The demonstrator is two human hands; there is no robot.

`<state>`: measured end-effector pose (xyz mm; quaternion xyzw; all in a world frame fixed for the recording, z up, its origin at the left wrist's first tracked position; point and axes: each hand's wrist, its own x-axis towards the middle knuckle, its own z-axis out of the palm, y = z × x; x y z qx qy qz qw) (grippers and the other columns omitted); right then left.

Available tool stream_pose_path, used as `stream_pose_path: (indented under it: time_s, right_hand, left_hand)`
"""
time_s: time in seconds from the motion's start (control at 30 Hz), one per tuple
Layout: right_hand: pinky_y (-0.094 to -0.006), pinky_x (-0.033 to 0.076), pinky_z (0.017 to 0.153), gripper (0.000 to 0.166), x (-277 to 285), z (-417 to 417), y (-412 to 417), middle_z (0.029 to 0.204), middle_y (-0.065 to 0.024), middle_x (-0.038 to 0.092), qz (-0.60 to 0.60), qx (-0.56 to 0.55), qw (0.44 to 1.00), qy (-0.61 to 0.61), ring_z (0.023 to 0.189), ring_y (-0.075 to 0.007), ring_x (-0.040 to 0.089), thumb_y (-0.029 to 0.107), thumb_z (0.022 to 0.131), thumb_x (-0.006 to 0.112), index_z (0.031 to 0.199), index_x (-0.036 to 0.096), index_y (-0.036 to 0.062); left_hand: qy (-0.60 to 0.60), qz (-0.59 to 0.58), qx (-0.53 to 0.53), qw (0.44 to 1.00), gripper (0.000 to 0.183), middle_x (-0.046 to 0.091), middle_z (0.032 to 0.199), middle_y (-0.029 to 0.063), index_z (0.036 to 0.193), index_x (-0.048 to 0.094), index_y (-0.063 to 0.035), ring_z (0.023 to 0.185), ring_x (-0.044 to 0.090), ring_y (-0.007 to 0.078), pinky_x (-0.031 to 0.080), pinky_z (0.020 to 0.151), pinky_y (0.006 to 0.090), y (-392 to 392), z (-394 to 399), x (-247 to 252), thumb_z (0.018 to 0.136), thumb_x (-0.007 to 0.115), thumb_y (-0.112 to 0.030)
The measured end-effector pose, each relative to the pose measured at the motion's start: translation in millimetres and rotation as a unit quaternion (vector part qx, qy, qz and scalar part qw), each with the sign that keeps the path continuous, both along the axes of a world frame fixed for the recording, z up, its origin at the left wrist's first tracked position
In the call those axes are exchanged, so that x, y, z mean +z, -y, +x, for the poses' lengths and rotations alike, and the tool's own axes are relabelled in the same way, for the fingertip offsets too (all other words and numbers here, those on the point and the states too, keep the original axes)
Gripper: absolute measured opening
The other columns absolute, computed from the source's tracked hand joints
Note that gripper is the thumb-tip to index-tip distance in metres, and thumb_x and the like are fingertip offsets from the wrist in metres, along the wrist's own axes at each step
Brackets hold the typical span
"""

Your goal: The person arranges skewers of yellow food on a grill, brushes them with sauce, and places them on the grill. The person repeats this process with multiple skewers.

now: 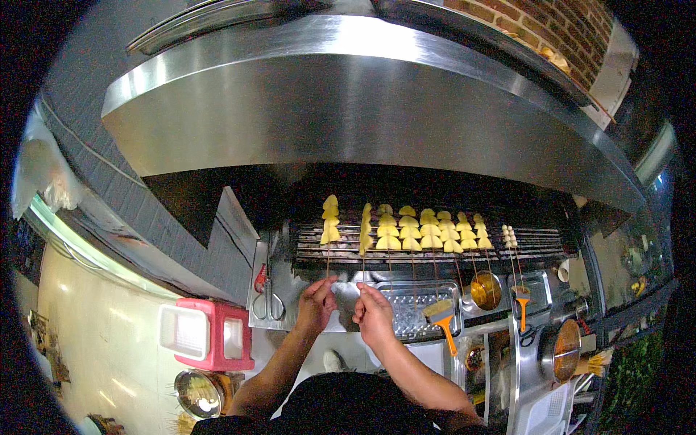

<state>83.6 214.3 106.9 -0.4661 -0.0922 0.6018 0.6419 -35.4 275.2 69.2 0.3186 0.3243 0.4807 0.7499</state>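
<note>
My left hand pinches the lower end of a skewer of yellow slices, which lies over the left part of the grill grate. To its right, my right hand holds the end of a second skewer of yellow slices, seen narrow, as if edge-on. Several more skewers of yellow slices rest side by side on the grate to the right of both hands. Farther right lie skewers of small white balls. The sticks point toward me.
A perforated metal tray carries an orange-handled brush. Right of it are a bowl of orange liquid, a second brush and a larger pot. Scissors lie left. A steel hood overhangs the grill; a pink stool stands lower left.
</note>
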Motion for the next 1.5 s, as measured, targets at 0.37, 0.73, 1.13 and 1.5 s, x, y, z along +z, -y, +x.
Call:
stream_pose_path:
  time_s: [0.37,0.73,1.13,1.5]
  right_hand:
    - [-0.0194,0.032,0.038,0.021,-17,1,-6,0.060,0.0025,0.045,-0.043,-0.053,0.991,0.116,0.045,-0.0055,0.038,0.014,0.087,0.048,0.106,0.054,0.0066]
    - [-0.0200,0.031,0.037,0.019,-21,3,-4,0.057,0.0033,0.045,-0.060,-0.071,0.995,0.041,0.043,-0.0061,0.038,0.021,0.088,0.048,0.103,0.055,0.0100]
    - [-0.0244,0.035,0.044,0.026,-2,4,35,0.062,0.0004,0.050,-0.158,0.056,0.985,-0.034,0.052,-0.0101,0.044,0.031,0.085,0.047,0.100,0.051,0.0098]
    - [-0.0198,0.037,0.048,0.027,23,47,126,0.071,0.0020,0.055,-0.102,0.283,0.937,0.175,0.058,-0.0056,0.047,0.032,0.082,0.054,0.096,0.058,0.0086]
  left_hand:
    - [0.003,-0.079,-0.021,0.997,0.020,0.043,0.055,-0.0029,0.099,0.059,-0.0009,0.047,0.036,0.0058,0.028,0.044,0.0207,8,5,10,0.084,0.054,-0.014]
    - [-0.023,-0.058,-0.045,0.997,0.023,0.044,0.055,-0.0026,0.100,0.058,-0.0004,0.048,0.036,0.0062,0.027,0.045,0.0205,9,3,9,0.085,0.054,-0.017]
    - [-0.055,-0.022,-0.085,0.995,0.025,0.048,0.060,-0.0008,0.101,0.058,-0.0026,0.052,0.039,0.0057,0.028,0.047,0.0196,3,3,-11,0.086,0.052,-0.021]
    - [-0.161,0.029,-0.201,0.966,0.036,0.055,0.074,0.0046,0.109,0.052,-0.0023,0.062,0.049,0.0118,0.039,0.054,0.0221,22,-35,-24,0.084,0.048,-0.027]
